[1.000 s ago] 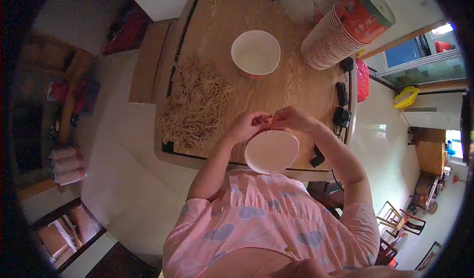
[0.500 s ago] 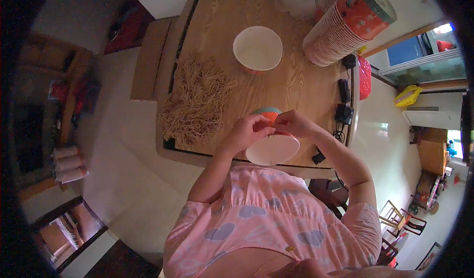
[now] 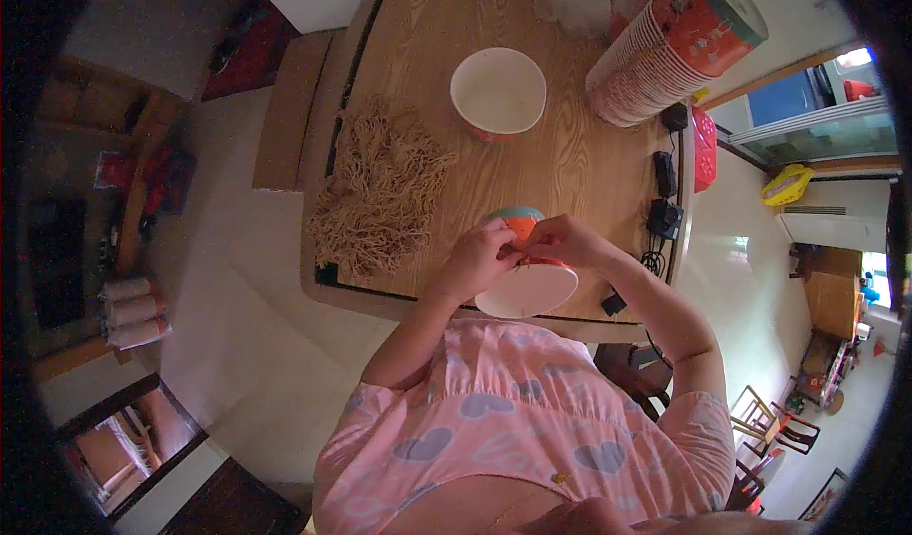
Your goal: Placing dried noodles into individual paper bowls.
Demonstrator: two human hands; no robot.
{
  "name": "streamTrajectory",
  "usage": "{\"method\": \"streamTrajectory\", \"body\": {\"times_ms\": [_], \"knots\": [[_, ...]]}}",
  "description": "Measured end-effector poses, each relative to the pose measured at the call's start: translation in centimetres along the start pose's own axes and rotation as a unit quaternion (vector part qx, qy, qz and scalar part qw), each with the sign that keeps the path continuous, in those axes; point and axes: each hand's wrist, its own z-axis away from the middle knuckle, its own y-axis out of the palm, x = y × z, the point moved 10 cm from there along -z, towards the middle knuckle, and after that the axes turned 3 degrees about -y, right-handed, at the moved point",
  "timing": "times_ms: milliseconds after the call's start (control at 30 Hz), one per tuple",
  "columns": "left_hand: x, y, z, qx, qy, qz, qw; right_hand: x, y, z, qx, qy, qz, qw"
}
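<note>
An orange paper tub with a green band (image 3: 518, 218) lies tipped at the near edge of the table, its wide white mouth toward me. Both hands meet over its upper side. My left hand (image 3: 484, 253) has its fingers bent and pinched together by the tub's rim. Close against it, my right hand (image 3: 562, 240) pinches with thumb and forefinger at the same spot. What lies between the fingertips is too small to make out. A heap of tan twisted cords (image 3: 385, 193) spreads to the left of my hands.
A second white-lined paper tub (image 3: 499, 90) stands upright farther back. Tall nested tubs (image 3: 665, 50) lean at the far right, beside a clear plastic bag (image 3: 572, 5). Black power adapters (image 3: 663, 218) with cables line the right edge. A cardboard box (image 3: 294, 112) sits off the table's left side.
My fingers have shifted slightly at the tub's rim, the left hand turning a little more over it. The tub stays in nearly the same place.
</note>
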Motion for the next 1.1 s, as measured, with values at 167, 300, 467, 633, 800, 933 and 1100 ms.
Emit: {"method": "streamTrajectory", "body": {"times_ms": [167, 300, 467, 633, 800, 933, 1100], "knots": [[-1.6, -0.6, -0.1, -0.037, 0.027, 0.017, 0.999, -0.3, -0.1, -0.2, -0.004, -0.025, 0.019, 0.999], [-2.3, -0.8, 0.2, -0.093, 0.084, -0.022, 0.992, -0.7, 0.1, -0.4, 0.006, 0.001, 0.029, 1.0], [-2.4, -0.8, 0.4, -0.125, 0.062, -0.041, 0.989, -0.3, 0.2, -0.9, 0.011, -0.042, 0.075, 0.996], [-1.5, -0.7, 0.4, -0.125, 0.036, -0.035, 0.991, 0.4, -0.1, -0.9, 0.011, 0.007, 0.139, 0.99], [-1.5, -0.6, 0.3, -0.106, 0.043, -0.035, 0.993, -2.1, 0.1, -1.0, 0.022, 0.015, 0.038, 0.999], [-1.2, -0.7, 0.5, -0.107, 0.034, -0.017, 0.994, -2.3, 0.5, -1.0, 0.035, 0.019, 0.003, 0.999], [-0.7, -0.3, 0.4, -0.085, 0.014, -0.015, 0.996, -1.7, 0.4, -0.9, 0.029, 0.011, 0.029, 0.999]]}}
